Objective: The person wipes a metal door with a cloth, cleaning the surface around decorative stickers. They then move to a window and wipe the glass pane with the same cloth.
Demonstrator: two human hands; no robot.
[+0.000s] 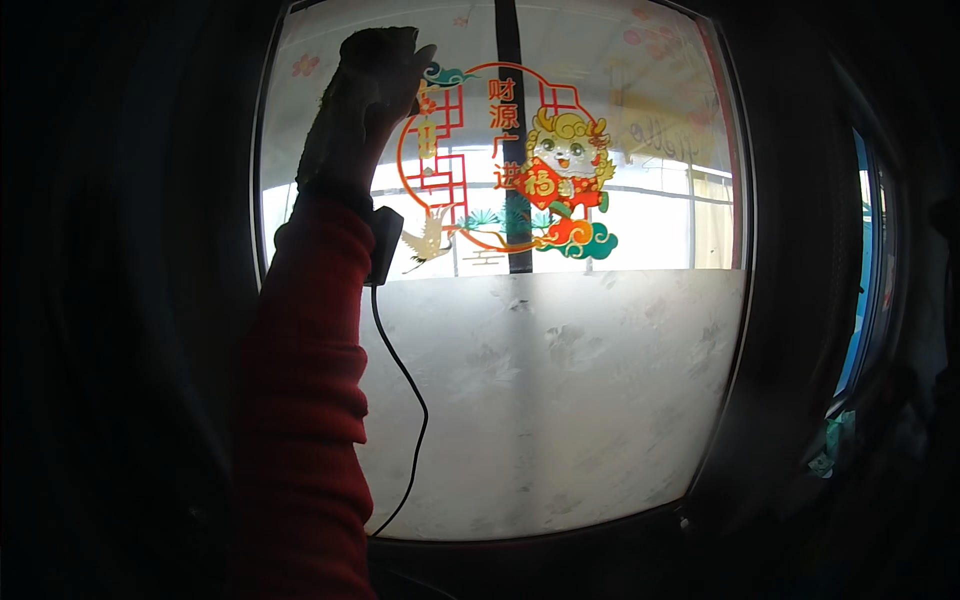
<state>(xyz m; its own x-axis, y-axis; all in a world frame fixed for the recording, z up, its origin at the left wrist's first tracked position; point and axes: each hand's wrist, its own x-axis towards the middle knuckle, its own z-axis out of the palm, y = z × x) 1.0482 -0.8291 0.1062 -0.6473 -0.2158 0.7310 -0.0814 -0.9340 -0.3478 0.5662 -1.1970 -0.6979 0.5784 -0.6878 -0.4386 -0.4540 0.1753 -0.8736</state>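
Note:
My left hand (375, 90), dark against the light, is raised to the upper left of a window pane. It holds what looks like a dark cloth (319, 127) with a fuzzy edge against the glass. A red sleeve (307, 337) covers the arm, and a small black device (385, 244) with a cable sits at the wrist. Right beside the hand is a colourful window sticker (566, 150), with a cartoon animal, a red lattice frame, a crane and writing. Frosted film (555, 405) with a floral pattern covers the pane's lower half. My right hand is out of view.
A thin black cable (426, 409) hangs from the wrist device in front of the frosted film. Dark surroundings border the window frame (748, 300). At the far right stands another narrow window (862, 300), with a pale green thing (834, 442) below it.

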